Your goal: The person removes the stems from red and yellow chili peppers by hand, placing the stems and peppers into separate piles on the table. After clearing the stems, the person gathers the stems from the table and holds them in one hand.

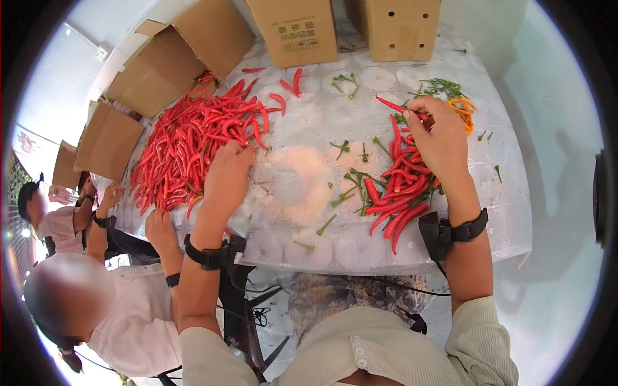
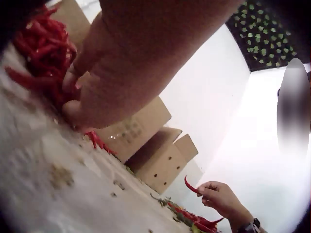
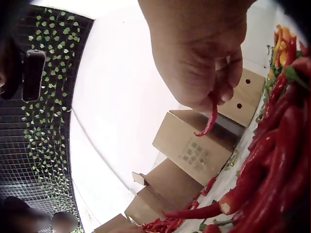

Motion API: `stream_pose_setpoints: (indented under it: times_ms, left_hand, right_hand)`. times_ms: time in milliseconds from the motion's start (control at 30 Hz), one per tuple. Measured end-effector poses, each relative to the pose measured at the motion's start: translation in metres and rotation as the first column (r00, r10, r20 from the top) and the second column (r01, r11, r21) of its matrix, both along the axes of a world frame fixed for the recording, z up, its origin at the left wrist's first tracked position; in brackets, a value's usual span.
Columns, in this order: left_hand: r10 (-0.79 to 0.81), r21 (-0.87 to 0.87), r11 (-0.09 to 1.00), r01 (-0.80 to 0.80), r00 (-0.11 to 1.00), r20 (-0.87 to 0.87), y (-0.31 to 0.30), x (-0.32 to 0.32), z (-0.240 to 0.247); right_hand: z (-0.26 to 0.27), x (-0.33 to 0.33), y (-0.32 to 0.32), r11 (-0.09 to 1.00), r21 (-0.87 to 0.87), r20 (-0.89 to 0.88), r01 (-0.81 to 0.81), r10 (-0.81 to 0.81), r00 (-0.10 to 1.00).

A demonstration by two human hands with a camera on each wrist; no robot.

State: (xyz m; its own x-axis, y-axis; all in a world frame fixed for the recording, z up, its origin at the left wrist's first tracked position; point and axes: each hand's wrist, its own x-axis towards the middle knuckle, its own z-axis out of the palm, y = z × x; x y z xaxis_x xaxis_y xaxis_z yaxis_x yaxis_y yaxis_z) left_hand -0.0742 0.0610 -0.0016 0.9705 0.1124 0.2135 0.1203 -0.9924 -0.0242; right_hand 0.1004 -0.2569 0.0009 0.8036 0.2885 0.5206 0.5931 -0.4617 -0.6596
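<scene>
My right hand (image 1: 438,132) pinches one red chili pepper (image 1: 391,103) between thumb and fingers, its thin tip pointing left. The right wrist view shows that chili hanging from the fingertips. Below this hand lies a smaller pile of red chilies (image 1: 407,186), some with green stems. My left hand (image 1: 226,177) is at the right edge of a large heap of red chilies (image 1: 187,138), its fingers bent down among the peppers. In the left wrist view, red chilies (image 2: 46,48) surround those fingertips; I cannot tell whether they grip one.
Loose green stems (image 1: 351,186) lie between the piles, and more green stems (image 1: 441,87) sit near orange peppers (image 1: 465,112). Cardboard boxes (image 1: 293,32) line the table's back and left. Another person's hand (image 1: 161,231) is at the heap's near edge.
</scene>
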Motion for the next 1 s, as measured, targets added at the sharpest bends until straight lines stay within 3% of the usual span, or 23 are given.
stream_pose_setpoints:
  times_ms: [33,133,167,267,367,467,600,700,800,833,933,1000]
  left_hand:
    - [0.015,0.038,0.999,-0.016,0.999,0.046,0.003,-0.005,0.006]
    - [-0.004,-0.086,0.996,0.023,0.977,0.214,0.001,-0.027,0.030]
    - [0.033,-0.221,0.975,0.019,0.972,0.231,0.005,-0.037,0.034]
    - [0.261,-0.312,0.911,-0.270,0.963,-0.071,0.006,-0.076,0.051]
    - [0.288,-0.333,0.838,-0.433,0.869,-0.403,0.002,-0.105,0.059]
    - [0.136,-0.343,0.890,-0.302,0.892,-0.432,-0.005,-0.113,0.049]
    - [0.180,-0.533,0.774,-0.340,0.927,-0.330,0.022,-0.110,0.006]
    - [0.291,-0.468,0.828,-0.307,0.950,-0.109,0.040,-0.085,-0.010]
    - [0.398,-0.498,0.819,-0.285,0.907,0.136,0.033,-0.049,-0.007]
    - [0.381,-0.652,0.727,-0.216,0.917,0.122,0.028,-0.038,-0.003]
    - [0.072,-0.816,0.568,0.109,0.981,0.181,0.000,0.007,0.018]
    - [-0.064,-0.880,0.422,0.219,0.975,0.212,-0.045,0.037,0.039]
  right_hand:
    - [0.001,-0.001,0.000,1.000,0.002,-0.010,-0.006,0.006,1.000]
    - [-0.001,0.001,0.000,1.000,-0.001,-0.021,-0.006,0.006,1.000]
    - [-0.002,0.001,0.001,1.000,-0.006,-0.022,-0.006,0.006,1.000]
    - [-0.001,-0.002,0.002,1.000,0.010,-0.010,-0.022,0.022,1.000]
    - [0.002,-0.005,0.003,1.000,0.018,-0.034,-0.017,0.018,0.999]
    - [0.005,-0.007,0.004,1.000,-0.006,-0.070,-0.014,0.014,0.997]
    - [0.002,-0.005,0.003,0.997,0.064,-0.077,-0.049,0.054,0.996]
    - [-0.005,0.001,0.002,0.990,0.129,-0.062,-0.065,0.073,0.995]
    - [-0.009,0.005,0.005,0.975,0.198,-0.111,-0.102,0.126,0.986]
    - [-0.012,0.007,0.006,0.966,0.220,-0.154,-0.135,0.171,0.973]
    - [-0.013,0.001,0.009,0.924,0.280,-0.221,-0.262,0.328,0.919]
    - [-0.015,-0.001,0.015,0.849,0.372,-0.250,-0.376,0.482,0.840]
